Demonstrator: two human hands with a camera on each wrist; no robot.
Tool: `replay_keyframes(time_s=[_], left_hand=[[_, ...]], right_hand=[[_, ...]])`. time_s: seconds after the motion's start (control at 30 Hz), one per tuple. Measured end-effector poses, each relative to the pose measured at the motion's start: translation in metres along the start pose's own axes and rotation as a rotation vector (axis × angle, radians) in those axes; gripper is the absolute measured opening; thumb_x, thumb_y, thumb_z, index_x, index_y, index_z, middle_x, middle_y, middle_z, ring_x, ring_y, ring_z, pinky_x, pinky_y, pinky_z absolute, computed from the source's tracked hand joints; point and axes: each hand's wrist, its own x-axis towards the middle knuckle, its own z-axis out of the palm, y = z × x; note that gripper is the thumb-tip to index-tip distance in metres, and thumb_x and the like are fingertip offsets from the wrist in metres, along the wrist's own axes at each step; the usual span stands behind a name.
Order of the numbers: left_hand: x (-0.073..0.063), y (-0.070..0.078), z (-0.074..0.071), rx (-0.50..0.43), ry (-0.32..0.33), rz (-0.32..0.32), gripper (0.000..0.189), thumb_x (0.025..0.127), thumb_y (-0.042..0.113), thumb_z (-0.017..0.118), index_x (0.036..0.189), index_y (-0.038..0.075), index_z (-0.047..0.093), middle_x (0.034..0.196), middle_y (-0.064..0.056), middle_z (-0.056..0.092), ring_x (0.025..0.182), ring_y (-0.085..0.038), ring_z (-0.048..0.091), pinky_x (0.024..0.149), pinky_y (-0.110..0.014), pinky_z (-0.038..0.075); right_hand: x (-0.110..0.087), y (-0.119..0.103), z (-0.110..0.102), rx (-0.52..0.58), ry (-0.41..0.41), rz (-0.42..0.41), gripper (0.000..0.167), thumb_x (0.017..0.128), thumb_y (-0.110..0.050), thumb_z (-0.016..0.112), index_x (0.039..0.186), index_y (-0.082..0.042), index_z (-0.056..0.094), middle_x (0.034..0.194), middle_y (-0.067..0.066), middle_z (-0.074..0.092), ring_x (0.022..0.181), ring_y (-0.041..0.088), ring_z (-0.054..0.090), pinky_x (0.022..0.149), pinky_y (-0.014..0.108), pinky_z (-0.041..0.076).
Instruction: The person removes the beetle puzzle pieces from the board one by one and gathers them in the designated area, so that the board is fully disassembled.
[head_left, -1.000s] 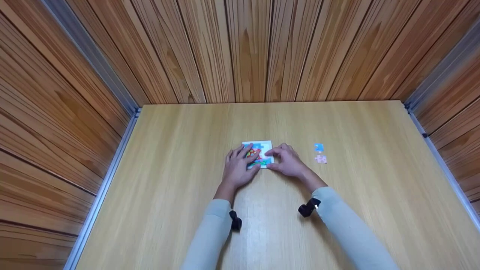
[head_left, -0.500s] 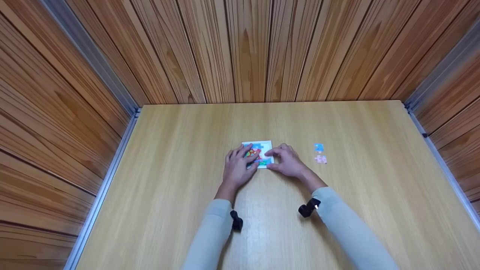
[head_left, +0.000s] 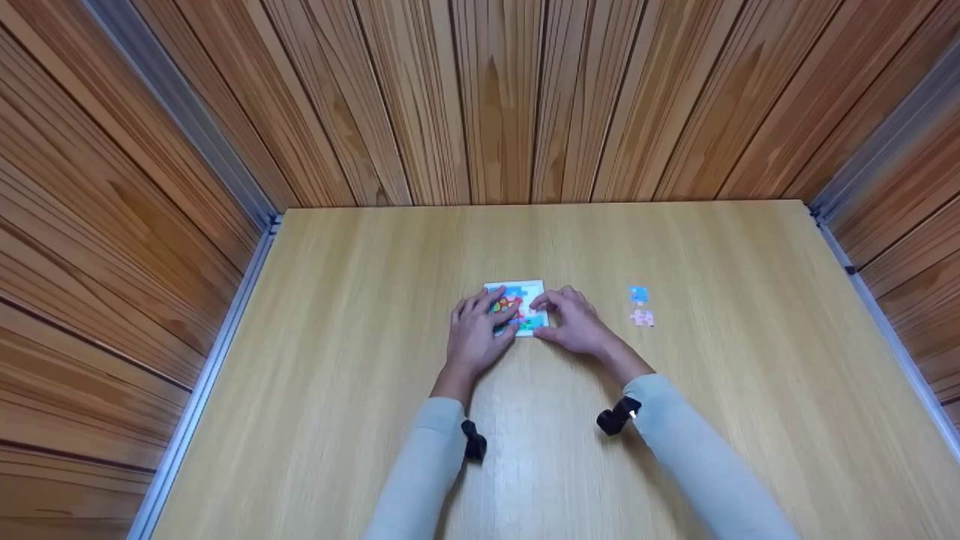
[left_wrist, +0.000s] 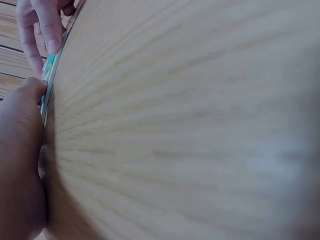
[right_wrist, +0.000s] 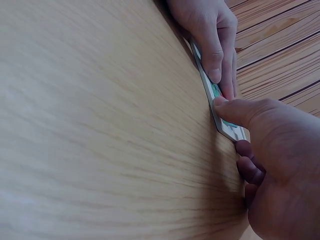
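A small square jigsaw puzzle in a white tray [head_left: 535, 291] lies at the table's middle, with red, blue and green pieces fitted and a bare white stretch at its right. My left hand [head_left: 474, 335] rests flat over the left side, fingers spread across the picture. From the right, my right hand [head_left: 576, 324] has thumb and forefinger around the green-blue puzzle piece [head_left: 530, 323] in the lower right corner. In the right wrist view the thumb presses on the tray's near edge [right_wrist: 208, 85], other fingers curled beside it. Fingers hide part of the picture.
Right of the hands, a blue puzzle piece [head_left: 638, 293] and a pink one [head_left: 642, 319] lie loose on the wooden table [head_left: 360, 315]. Wood-panelled walls [head_left: 495, 105] and metal edge rails [head_left: 217, 345] bound the table at back and sides.
My left thumb has drawn slightly upward and left off the tray's near edge during the first half second. The right hand and the loose pieces stay where they were.
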Motion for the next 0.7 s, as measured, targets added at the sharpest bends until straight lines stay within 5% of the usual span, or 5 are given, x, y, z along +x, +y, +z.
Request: replay_keyframes(time_s=[0.7], left_hand=[[0.0010, -0.0015, 0.0010, -0.009, 0.000, 0.002, 0.049, 0.111, 0.046, 0.064, 0.157, 0.031, 0.066, 0.181, -0.001, 0.047, 0.174, -0.038, 0.033, 0.142, -0.069, 0.019]], right_hand=[[0.0006, -0.0008, 0.0018, 0.016, -0.002, -0.051, 0.034, 0.102, -0.011, 0.081, 0.132, -0.013, 0.064, 0.116, 0.014, 0.063, 0.110, 0.028, 0.055, 0.097, 0.039, 0.041]])
